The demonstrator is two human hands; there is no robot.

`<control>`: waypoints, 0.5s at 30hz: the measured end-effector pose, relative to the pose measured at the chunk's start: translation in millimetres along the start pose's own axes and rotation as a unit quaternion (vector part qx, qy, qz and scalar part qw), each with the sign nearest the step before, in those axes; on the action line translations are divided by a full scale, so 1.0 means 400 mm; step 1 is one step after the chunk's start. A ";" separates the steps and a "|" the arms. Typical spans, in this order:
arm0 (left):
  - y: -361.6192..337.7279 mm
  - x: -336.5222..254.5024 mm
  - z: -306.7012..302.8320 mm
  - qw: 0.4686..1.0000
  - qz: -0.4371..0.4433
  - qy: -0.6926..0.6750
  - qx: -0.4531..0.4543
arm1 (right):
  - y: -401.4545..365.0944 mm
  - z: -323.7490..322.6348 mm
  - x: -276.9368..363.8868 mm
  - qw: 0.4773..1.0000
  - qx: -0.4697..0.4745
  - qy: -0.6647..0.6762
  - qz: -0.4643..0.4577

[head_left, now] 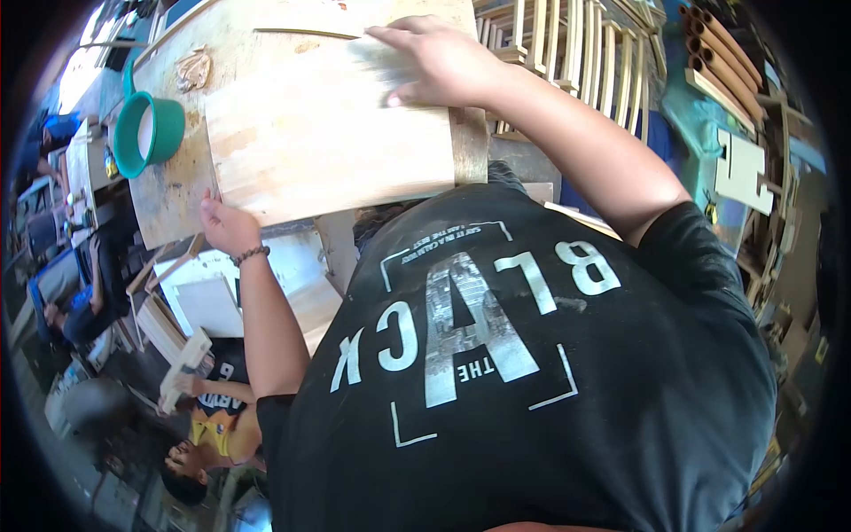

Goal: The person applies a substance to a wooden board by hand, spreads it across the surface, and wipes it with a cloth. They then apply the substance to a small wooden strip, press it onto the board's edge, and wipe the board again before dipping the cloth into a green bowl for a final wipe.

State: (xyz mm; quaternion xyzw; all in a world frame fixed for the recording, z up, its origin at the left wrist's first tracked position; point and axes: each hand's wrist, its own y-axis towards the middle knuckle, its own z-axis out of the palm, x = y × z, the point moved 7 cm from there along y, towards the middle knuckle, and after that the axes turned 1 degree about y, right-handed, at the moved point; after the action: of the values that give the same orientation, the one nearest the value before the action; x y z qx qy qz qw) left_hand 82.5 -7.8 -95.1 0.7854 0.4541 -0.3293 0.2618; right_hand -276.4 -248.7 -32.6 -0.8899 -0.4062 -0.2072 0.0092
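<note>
A pale, flat wooden board [328, 133] lies on a worn wooden work table [164, 208] in front of me. My left hand [230, 229], with a beaded bracelet at the wrist, grips the board's near left corner; some of its fingers are hidden. Over the board's far right part, my right hand [443, 62] is closed around a greyish flat thing [381, 58], smeared by motion, whose kind I cannot make out. At the left of the table stands a green plastic dipper [151, 133] with whitish contents. A crumpled brownish piece [193, 69] lies beside it.
Slatted wooden frames [567, 53] stack up at the right, with brown tubes [722, 62] beyond. Below left, a co-worker [217, 426] handles a wooden piece [184, 368]. Another person [89, 284] sits farther left. White panels [208, 301] stand near my left forearm.
</note>
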 end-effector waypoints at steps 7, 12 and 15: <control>-0.027 0.011 -0.002 0.996 -0.067 0.000 -0.060 | 0.174 0.116 0.045 0.979 0.187 -0.067 -0.047; -0.026 0.012 -0.003 0.997 -0.040 0.031 -0.061 | 0.220 0.098 0.113 0.953 0.283 -0.094 -0.053; -0.013 0.038 0.006 0.997 -0.036 0.010 -0.063 | 0.231 0.104 0.127 0.951 0.284 -0.104 -0.061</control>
State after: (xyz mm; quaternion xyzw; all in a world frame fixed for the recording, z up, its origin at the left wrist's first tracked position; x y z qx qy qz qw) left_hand 82.7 0.9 -108.7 0.7537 0.5048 -0.3010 0.2942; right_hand -164.6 -266.4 -37.4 -0.8408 -0.5003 0.0107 0.2066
